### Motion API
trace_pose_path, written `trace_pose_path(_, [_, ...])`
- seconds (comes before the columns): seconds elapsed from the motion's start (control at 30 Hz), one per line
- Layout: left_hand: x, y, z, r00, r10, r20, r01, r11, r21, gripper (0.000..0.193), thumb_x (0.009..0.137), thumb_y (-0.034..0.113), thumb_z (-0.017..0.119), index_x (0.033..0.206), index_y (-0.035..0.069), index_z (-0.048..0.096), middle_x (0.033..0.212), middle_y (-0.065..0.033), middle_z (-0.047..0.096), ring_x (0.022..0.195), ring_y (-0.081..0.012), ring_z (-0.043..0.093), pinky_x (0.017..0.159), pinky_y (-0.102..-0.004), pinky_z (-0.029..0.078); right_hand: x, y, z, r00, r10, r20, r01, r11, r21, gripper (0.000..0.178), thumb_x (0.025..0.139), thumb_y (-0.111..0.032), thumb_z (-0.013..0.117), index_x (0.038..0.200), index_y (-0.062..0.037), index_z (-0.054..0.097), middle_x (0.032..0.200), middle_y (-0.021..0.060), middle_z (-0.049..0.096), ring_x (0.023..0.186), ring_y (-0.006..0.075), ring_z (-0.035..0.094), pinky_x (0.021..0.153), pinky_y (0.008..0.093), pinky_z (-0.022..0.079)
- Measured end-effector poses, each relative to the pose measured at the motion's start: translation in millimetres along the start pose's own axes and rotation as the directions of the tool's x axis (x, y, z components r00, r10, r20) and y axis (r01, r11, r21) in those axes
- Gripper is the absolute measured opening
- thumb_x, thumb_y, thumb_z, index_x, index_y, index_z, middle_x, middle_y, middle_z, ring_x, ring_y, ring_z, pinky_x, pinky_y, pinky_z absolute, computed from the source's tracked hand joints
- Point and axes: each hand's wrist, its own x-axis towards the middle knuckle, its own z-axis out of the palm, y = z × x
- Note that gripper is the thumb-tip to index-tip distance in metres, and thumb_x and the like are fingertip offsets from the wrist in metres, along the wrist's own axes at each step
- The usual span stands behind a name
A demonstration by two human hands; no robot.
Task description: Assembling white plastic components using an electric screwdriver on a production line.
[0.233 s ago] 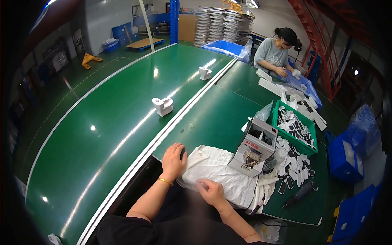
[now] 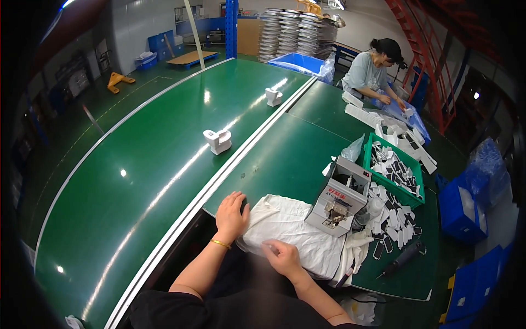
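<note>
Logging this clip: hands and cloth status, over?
Left hand beside cloth. Right hand, curled, at cloth's near edge. Grey machine at cloth's far right.

A black short-sleeved top (image 2: 170,312) and a golden left-wrist bracelet (image 2: 221,243) are worn.

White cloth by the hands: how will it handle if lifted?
Probably floppy: the white cloth is creased, with wavy edges. Likely light for its spread, since it looks thin. Could snag if pulled: the grey machine stands against or on its edge, can't tell which.
</note>
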Motion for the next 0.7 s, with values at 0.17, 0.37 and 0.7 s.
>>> trace_pose_path(0.17, [-0.4, 0.0, 1.3, 1.000, 0.000, -0.002, 0.000, 1.000, -0.004, 0.029, 0.084, 0.016, 0.068, 0.110, 0.004, 0.065, 0.119, -0.0148, 0.066, 0.120, -0.0336, 0.058, 0.102, -0.0429, 0.045, -0.8, 0.3, 0.1, 1.000, 0.001, -0.004, -0.001, 1.000, -0.002, 0.015, 0.087, -0.021, 0.073, 0.094, -0.0083, 0.073, 0.068, 0.0097, 0.067, 0.054, 0.0198, 0.064, 0.051, 0.0310, 0.049])
trace_pose_path(0.37, [0.4, 0.3, 1.5, 1.000, -0.016, 0.001, 0.016, 1.000, -0.002, 0.029, 0.084, 0.016, 0.068, 0.110, 0.004, 0.065, 0.120, -0.0146, 0.066, 0.120, -0.0336, 0.058, 0.103, -0.0430, 0.045, 0.6, -0.3, 0.0, 1.000, -0.003, -0.014, 0.003, 1.000, -0.011, 0.014, 0.087, -0.021, 0.073, 0.093, -0.0087, 0.073, 0.064, 0.0088, 0.066, 0.052, 0.0193, 0.063, 0.050, 0.0304, 0.048])
trace_pose_path(0.7, [-0.6, 0.7, 2.0, 1.000, -0.023, 0.001, 0.023, 1.000, 0.005, 0.029, 0.085, 0.016, 0.068, 0.111, 0.005, 0.065, 0.121, -0.0139, 0.066, 0.121, -0.0326, 0.058, 0.104, -0.0424, 0.044, 0.0, 2.2, 1.5, 1.000, -0.009, -0.020, 0.009, 1.000, -0.001, 0.014, 0.088, -0.021, 0.073, 0.093, -0.0084, 0.072, 0.062, 0.0087, 0.064, 0.050, 0.0202, 0.061, 0.049, 0.0313, 0.046])
